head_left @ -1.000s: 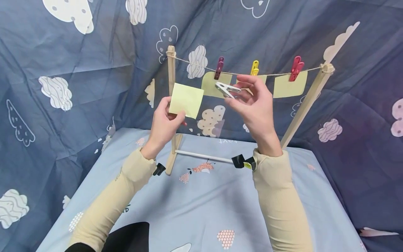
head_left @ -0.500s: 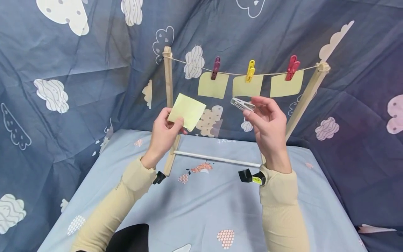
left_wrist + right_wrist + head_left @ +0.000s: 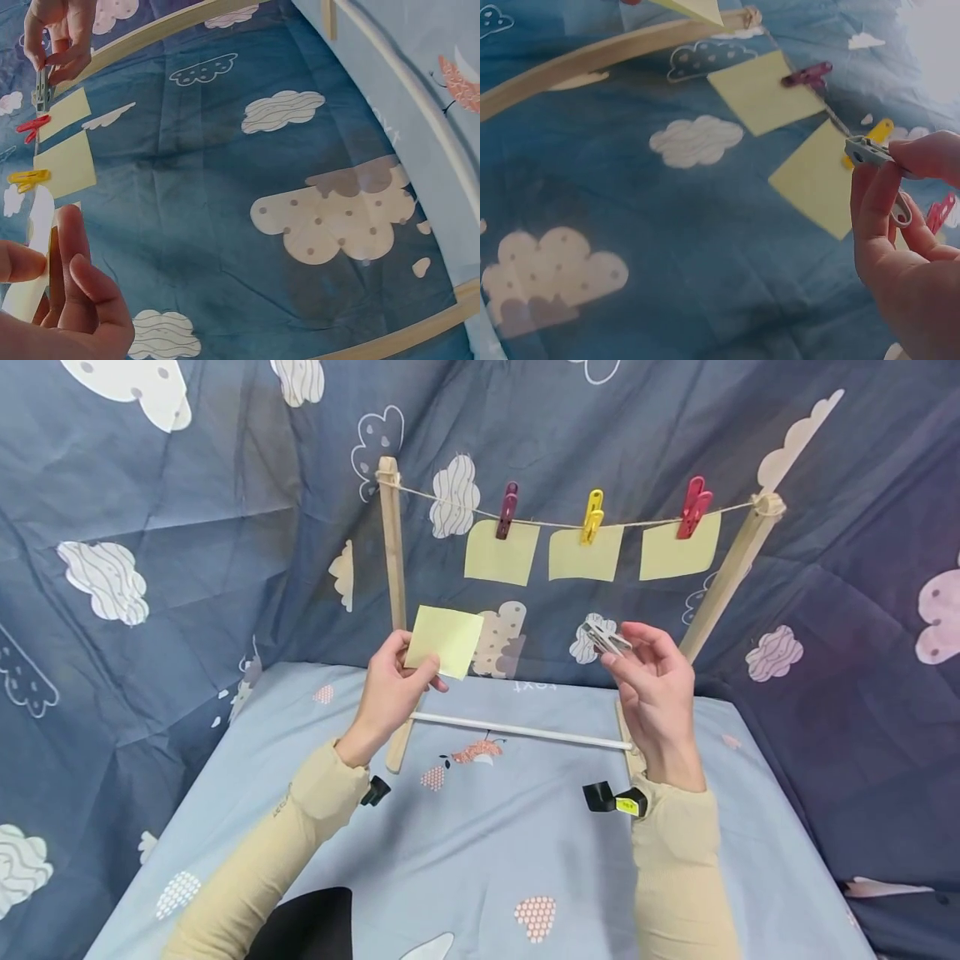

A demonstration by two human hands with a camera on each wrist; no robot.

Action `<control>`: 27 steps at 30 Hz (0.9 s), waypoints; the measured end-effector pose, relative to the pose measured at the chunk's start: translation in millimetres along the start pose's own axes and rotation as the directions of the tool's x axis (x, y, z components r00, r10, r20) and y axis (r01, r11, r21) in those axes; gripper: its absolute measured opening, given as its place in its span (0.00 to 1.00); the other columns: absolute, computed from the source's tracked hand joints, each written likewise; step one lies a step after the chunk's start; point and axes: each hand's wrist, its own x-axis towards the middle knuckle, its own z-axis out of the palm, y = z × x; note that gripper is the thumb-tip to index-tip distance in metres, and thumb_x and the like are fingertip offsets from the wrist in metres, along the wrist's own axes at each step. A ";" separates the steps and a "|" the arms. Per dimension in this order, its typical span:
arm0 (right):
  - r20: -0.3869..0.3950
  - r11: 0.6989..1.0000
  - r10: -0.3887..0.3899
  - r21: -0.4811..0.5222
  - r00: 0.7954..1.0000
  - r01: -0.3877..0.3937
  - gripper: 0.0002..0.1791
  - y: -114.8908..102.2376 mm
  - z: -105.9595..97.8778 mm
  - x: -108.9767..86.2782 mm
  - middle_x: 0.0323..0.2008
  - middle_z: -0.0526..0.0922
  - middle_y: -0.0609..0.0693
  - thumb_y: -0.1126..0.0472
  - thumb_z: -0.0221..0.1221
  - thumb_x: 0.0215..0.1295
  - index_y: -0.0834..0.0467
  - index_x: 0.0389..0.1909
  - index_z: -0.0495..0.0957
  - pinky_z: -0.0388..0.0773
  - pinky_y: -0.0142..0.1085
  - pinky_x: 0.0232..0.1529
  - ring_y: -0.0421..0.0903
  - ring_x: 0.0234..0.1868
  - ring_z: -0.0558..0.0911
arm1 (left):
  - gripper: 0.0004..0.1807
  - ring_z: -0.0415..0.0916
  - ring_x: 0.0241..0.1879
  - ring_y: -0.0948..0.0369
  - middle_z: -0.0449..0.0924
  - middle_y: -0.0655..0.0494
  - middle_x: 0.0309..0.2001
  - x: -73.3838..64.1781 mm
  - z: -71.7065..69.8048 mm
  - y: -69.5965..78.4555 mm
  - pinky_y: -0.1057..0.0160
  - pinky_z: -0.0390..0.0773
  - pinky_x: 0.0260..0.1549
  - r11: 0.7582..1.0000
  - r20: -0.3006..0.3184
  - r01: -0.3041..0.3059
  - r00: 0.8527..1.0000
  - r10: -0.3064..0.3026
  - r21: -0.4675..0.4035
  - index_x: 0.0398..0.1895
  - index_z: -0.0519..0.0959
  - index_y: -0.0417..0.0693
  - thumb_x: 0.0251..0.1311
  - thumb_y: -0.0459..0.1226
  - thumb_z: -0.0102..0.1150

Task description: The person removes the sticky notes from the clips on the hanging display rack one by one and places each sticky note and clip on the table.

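Note:
My left hand (image 3: pixel 393 689) pinches a square yellow sticky note (image 3: pixel 450 639) between thumb and fingers, in front of the left post. To the right, my right hand (image 3: pixel 660 693) pinches a pale grey-white clothespin (image 3: pixel 606 637) by its end, below the string. In the right wrist view, that clothespin (image 3: pixel 870 150) lies between thumb and fingertips. Three more yellow notes hang from the string: one under a dark purple clothespin (image 3: pixel 507 512), one under a yellow clothespin (image 3: pixel 592 517) and one under a red clothespin (image 3: pixel 694 508).
The string (image 3: pixel 450 503) runs between a left wooden post (image 3: pixel 393 543) and a right wooden post (image 3: pixel 731 577). A white rod (image 3: pixel 517 731) joins their feet on the light blue sheet (image 3: pixel 450 843). Dark blue cloud-print fabric (image 3: pixel 225 552) stands behind and at both sides.
My right hand has drawn down and right, away from the string, carrying the clothespin. My left hand has lowered a little with the note. The head view has shifted slightly.

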 end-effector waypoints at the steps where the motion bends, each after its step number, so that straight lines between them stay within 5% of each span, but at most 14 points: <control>1: -0.009 1.000 0.006 -0.015 1.000 -0.006 0.21 0.8 -3.1 -0.6 0.37 0.74 0.56 0.86 0.52 0.54 0.67 0.46 0.77 0.81 0.30 0.42 0.46 0.40 0.80 | 0.12 0.83 0.25 0.56 0.82 0.38 0.38 -0.6 0.0 -1.4 0.64 0.78 0.33 1.000 0.001 0.009 1.000 -0.009 0.008 0.49 0.69 0.38 0.65 0.33 0.54; 7: -0.062 0.989 0.082 -0.116 0.995 -0.089 0.16 7.0 -23.9 -5.1 0.33 0.76 0.52 0.76 0.61 0.58 0.64 0.48 0.80 0.82 0.30 0.43 0.44 0.37 0.84 | 0.13 0.83 0.26 0.54 0.83 0.41 0.36 -2.1 -0.5 -12.0 0.66 0.76 0.32 0.998 0.000 0.059 0.998 -0.059 0.029 0.50 0.69 0.39 0.65 0.33 0.53; 14: -0.050 0.947 0.183 -0.258 0.982 -0.189 0.14 18.2 -50.2 -10.5 0.35 0.78 0.48 0.71 0.57 0.65 0.60 0.51 0.79 0.81 0.27 0.43 0.40 0.38 0.85 | 0.14 0.82 0.26 0.58 0.83 0.40 0.37 -2.6 -1.7 -26.6 0.65 0.76 0.33 0.990 -0.001 0.133 0.991 -0.133 0.036 0.51 0.69 0.40 0.65 0.34 0.53; 21: -0.046 0.916 0.262 -0.303 0.964 -0.263 0.11 27.6 -69.9 -15.4 0.38 0.77 0.48 0.67 0.56 0.67 0.58 0.49 0.76 0.80 0.26 0.43 0.38 0.39 0.82 | 0.14 0.83 0.29 0.49 0.84 0.44 0.34 -4.1 -2.0 -41.9 0.61 0.76 0.35 0.977 -0.002 0.201 0.980 -0.201 0.069 0.51 0.69 0.41 0.65 0.35 0.53; 27: -0.057 0.882 0.307 -0.357 0.950 -0.307 0.14 35.8 -81.4 -19.1 0.40 0.76 0.48 0.66 0.55 0.69 0.64 0.53 0.70 0.80 0.26 0.44 0.37 0.40 0.82 | 0.15 0.82 0.25 0.59 0.84 0.42 0.38 -6.6 -0.4 -56.6 0.63 0.78 0.35 0.967 0.001 0.246 0.969 -0.246 0.065 0.52 0.68 0.39 0.64 0.33 0.53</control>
